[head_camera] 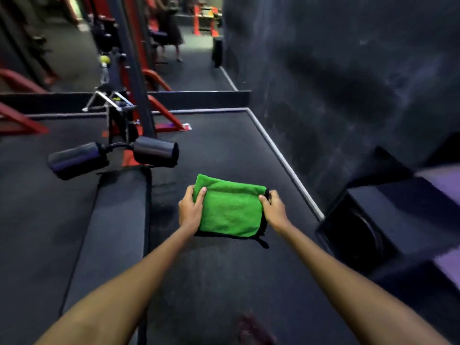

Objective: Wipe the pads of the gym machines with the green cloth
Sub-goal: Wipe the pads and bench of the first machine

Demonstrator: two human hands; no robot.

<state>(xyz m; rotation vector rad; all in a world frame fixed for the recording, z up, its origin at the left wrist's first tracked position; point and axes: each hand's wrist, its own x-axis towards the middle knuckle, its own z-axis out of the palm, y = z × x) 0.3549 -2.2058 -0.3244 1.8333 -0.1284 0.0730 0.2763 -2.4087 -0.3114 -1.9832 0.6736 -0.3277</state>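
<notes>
Green cloth (230, 210) folded between our left hand (190, 210) and right hand (273, 207), both gripping its edges, we judge wiping unstarted, the bench pad (109, 220) left of it untouched.

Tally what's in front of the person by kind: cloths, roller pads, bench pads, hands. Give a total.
Green cloth: 1, folded, held between both hands
Roller pads: 2, left roller pad and right roller pad
Bench pad: 1
Hands: 2, left hand and right hand
Total: 6
</notes>
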